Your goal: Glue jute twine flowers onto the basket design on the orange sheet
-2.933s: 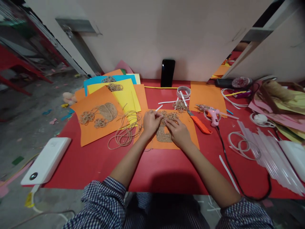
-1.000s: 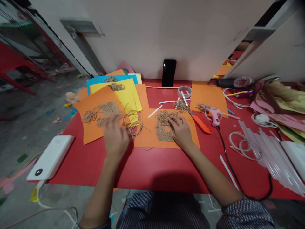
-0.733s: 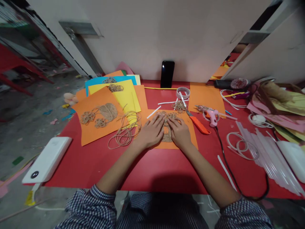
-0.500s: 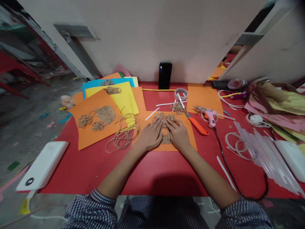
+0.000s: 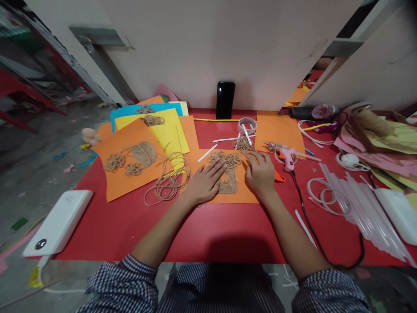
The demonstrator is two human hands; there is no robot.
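My left hand [image 5: 204, 182] lies flat on the twine piece [image 5: 230, 186] on the orange sheet [image 5: 250, 193], clamping nothing. Right hand [image 5: 260, 171] just left it, fingers apart, over the orange cutter handle [image 5: 279, 176]; contact unclear. Left alone steadies it, I judge.

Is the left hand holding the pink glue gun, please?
No, the left hand rests over the twine piece, while the pink glue gun lies to the right.

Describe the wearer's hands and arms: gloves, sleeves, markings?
Left hand and right hand: both bare, no gloves. No watch or bracelet visible on either wrist. Dark-and-white checked sleeves, bunched near the elbows; forearms uncovered.
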